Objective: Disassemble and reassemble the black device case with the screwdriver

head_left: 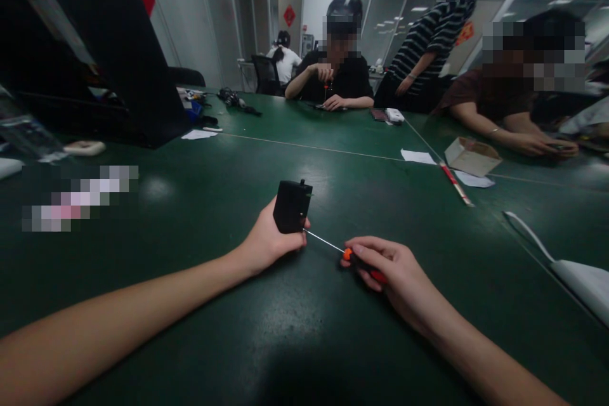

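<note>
My left hand point(273, 235) is closed around a small black box point(292, 206), held up over the green table point(200, 342). A short black stub sticks up from the box's top edge. In my right hand point(387, 263) is a screwdriver point(349, 255) with an orange, black and red handle, gripped between thumb and fingers. Its thin metal shaft slants up to the left, and the tip meets the lower right edge of the box. Whether the tip sits in a screw is too small to tell.
A large black panel point(118, 57) stands at the left. An open cardboard box point(471, 157), white papers point(419, 157) and a red-and-white strip point(455, 184) lie to the right, near a white device with a cable point(583, 282). Several people are around the table; black cables point(235, 100) lie farther back.
</note>
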{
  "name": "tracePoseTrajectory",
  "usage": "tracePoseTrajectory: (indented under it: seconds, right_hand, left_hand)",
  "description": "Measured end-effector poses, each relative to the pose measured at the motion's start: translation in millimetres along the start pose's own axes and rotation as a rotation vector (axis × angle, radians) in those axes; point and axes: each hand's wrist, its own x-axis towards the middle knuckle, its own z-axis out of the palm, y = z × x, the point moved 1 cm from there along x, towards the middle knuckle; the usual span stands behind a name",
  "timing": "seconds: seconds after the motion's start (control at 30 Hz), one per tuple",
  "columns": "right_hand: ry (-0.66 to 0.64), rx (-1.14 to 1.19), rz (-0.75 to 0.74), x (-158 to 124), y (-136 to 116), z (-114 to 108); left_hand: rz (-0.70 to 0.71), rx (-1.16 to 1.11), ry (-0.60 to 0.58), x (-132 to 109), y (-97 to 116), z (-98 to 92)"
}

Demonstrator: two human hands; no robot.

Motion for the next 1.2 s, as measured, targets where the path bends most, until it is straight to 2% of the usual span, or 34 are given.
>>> tracePoseTrajectory:
  seconds: [0.1, 0.2, 0.27, 0.4, 0.6, 0.67, 0.8, 0.87, 1.0, 1.2]
  right_hand:
    - [0.137, 0.206, 0.003, 1.8, 1.6, 0.3]
    - [0.253, 0.272, -0.073, 3.0, 3.3, -1.6]
    - [0.225, 0.178, -0.131, 2.7, 3.4, -3.3]
    - [0.135, -0.154, -0.171, -1.5, 0.7, -5.6]
    - [0.29, -0.337, -0.53, -3.7, -3.5, -5.5]
    - [0.279, -0.314, -0.519, -3.9, -2.6, -5.6]
    - [0.196, -0.303, -0.343, -5.9, -2.1, -6.6]
    - [0.218, -0.342, -0.379, -6.6, -3.5, -7.1]
    - [0.288, -0.359, -0.541, -6.0, -3.9, -6.6]
    - [0.253, -0.303, -0.475, -6.7, -1.4, -4.8]
  left_hand:
    - [-0.008, -0.008, 0.02, 1.6, -2.3, -0.5]
    - [-0.013, -0.021, 0.01, 1.8, -3.0, 0.2]
    - [-0.01, -0.026, 0.0, 1.7, -3.4, 0.3]
    - [-0.022, -0.091, 0.015, 2.3, -5.4, -0.1]
    - [-0.022, -0.142, 0.023, 2.9, -5.9, 1.2]
    - [-0.027, -0.141, 0.022, 2.1, -5.4, 1.5]
    - [-0.026, -0.114, 0.007, 1.4, -5.1, 1.2]
    - [-0.026, -0.118, 0.011, 2.0, -5.6, 0.8]
    - [-0.027, -0.171, 0.036, 3.0, -5.7, 1.2]
    - [-0.071, -0.239, 0.002, 0.5, 0.2, 2.4]
